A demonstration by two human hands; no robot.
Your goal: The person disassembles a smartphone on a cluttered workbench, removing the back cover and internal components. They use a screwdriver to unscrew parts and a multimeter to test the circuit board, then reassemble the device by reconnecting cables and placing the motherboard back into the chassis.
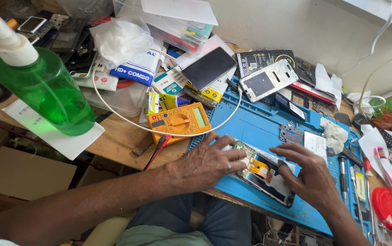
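Note:
An opened phone (pixel 265 175) lies back-up on the blue work mat (pixel 255 125), its circuit board and an orange flex strip exposed. My left hand (pixel 207 161) rests flat on the phone's left end, fingers pressing it down. On the phone's right part sits my right hand (pixel 307 175), fingertips touching the inside near the orange strip. Whether a small tool is pinched in the right fingers cannot be told.
An orange multimeter (pixel 180 122) lies left of the mat under a looping white cable (pixel 127 119). A green spray bottle (pixel 41 82) stands at the left. Phone frames (pixel 269 79), a dark phone (pixel 208 68), screwdrivers (pixel 344 175) and a red lid (pixel 389 209) crowd the bench.

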